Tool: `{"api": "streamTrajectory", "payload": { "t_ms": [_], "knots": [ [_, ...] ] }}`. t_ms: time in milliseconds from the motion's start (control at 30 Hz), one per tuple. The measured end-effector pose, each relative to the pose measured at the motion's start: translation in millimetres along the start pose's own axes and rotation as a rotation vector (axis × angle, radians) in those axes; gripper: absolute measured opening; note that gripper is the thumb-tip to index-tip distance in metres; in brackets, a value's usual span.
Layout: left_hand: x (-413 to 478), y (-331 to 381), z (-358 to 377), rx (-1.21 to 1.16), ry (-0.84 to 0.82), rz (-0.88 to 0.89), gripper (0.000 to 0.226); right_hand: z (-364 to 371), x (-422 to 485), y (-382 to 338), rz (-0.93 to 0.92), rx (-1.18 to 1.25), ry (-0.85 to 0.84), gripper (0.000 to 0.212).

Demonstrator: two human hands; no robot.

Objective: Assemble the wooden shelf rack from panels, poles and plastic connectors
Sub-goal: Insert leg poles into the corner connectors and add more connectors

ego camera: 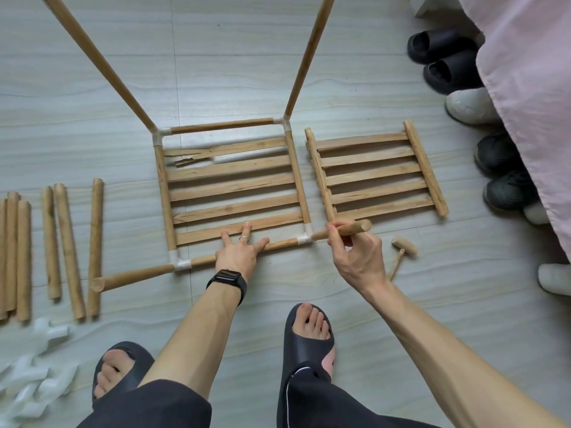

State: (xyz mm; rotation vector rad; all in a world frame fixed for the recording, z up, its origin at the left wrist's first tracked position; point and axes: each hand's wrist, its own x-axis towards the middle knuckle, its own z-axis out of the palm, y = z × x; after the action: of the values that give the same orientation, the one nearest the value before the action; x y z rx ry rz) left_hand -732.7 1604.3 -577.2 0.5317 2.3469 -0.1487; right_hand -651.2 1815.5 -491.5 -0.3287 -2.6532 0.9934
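Head view, person crouched over a grey floor (309,288); feet in black slides (309,350) nearest the camera; heap of loose white plastic connectors (34,375) on the floor at near left. Left hand (239,253), black watch (228,278) on its wrist, lies flat on the near rail (281,244) of the rack frame; its fingers (245,233) are straight and spread, pressing on the rail and the nearest slat, holding nothing. Right hand (352,251) grips a short pole (360,227), fingers (335,228) and thumb curled round it; the pole's inner end meets the near right connector (306,236); how deep it sits I cannot tell. Small wooden mallet (403,247) lies on the floor just right of that hand. Near left connector (179,262) carries another pole (133,278) jutting toward the lower left of the view; loose poles (69,251) lie side by side further left. Slatted panel (231,186) lies within the frame; its far slat (197,157) is split and splintered. Second panel (374,176) lies just beside it on the right, apart from the frame. From the two far corners long poles run toward the top of the view: left long pole (99,63), right long pole (309,57). Far right: row of shoes (441,57) along the edge of a pink cloth (525,88).
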Motion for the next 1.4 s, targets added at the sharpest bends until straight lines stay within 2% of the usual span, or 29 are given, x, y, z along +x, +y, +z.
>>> {"api": "streamTrajectory", "payload": {
  "t_ms": [133,200,233,300,400,467,600,667,767,800,867,900,967,1033,1100,1267,1400],
  "knots": [
    [-6,0,-18,0.003,-0.114,0.016,0.079,2,1,0,0.023,-0.012,-0.007,0.001],
    [-8,-5,-44,-0.027,-0.168,0.061,0.062,1,2,2,0.036,-0.029,-0.036,0.002],
    [-10,-12,-63,-0.057,-0.112,0.078,0.05,0,4,3,0.031,-0.046,-0.046,0.004],
    [-17,-34,-114,-0.044,0.149,0.099,0.036,1,16,7,0.031,-0.075,-0.081,0.008],
    [-30,-82,-204,0.179,0.586,0.11,0.033,5,49,7,0.133,-0.067,-0.207,0.023],
    [-42,-121,-260,0.331,0.703,-0.011,0.038,9,76,4,0.191,-0.056,-0.272,0.027],
    [-65,-205,-319,0.399,0.616,-0.342,0.05,24,127,-4,0.22,-0.058,-0.305,0.032],
    [-73,-236,-321,0.368,0.536,-0.432,0.049,35,155,-10,0.234,-0.053,-0.312,0.031],
    [-79,-268,-313,0.193,0.452,-0.475,0.037,56,200,-21,0.309,-0.031,-0.338,0.025],
    [-81,-276,-307,0.141,0.44,-0.474,0.035,62,213,-26,0.346,0.012,-0.345,0.032],
    [-87,-286,-295,0.043,0.454,-0.454,0.034,73,230,-45,0.426,0.197,-0.345,0.07],
    [-88,-288,-290,-0.025,0.485,-0.427,0.033,76,231,-57,0.469,0.304,-0.329,0.081],
    [-94,-289,-278,-0.159,0.546,-0.384,0.031,83,215,-81,0.467,0.459,-0.302,0.077],
    [-101,-286,-268,-0.268,0.597,-0.351,0.035,85,176,-103,0.386,0.541,-0.281,0.07],
    [-110,-277,-260,-0.369,0.625,-0.315,0.041,79,132,-120,0.358,0.607,-0.249,0.075],
    [-138,-231,-238,-0.462,0.619,-0.202,0.032,72,70,-121,0.47,0.601,-0.188,0.068],
    [-173,-180,-215,-0.503,0.528,-0.047,0.021,56,39,-126,0.418,0.503,-0.322,0.075]
  ]
}}
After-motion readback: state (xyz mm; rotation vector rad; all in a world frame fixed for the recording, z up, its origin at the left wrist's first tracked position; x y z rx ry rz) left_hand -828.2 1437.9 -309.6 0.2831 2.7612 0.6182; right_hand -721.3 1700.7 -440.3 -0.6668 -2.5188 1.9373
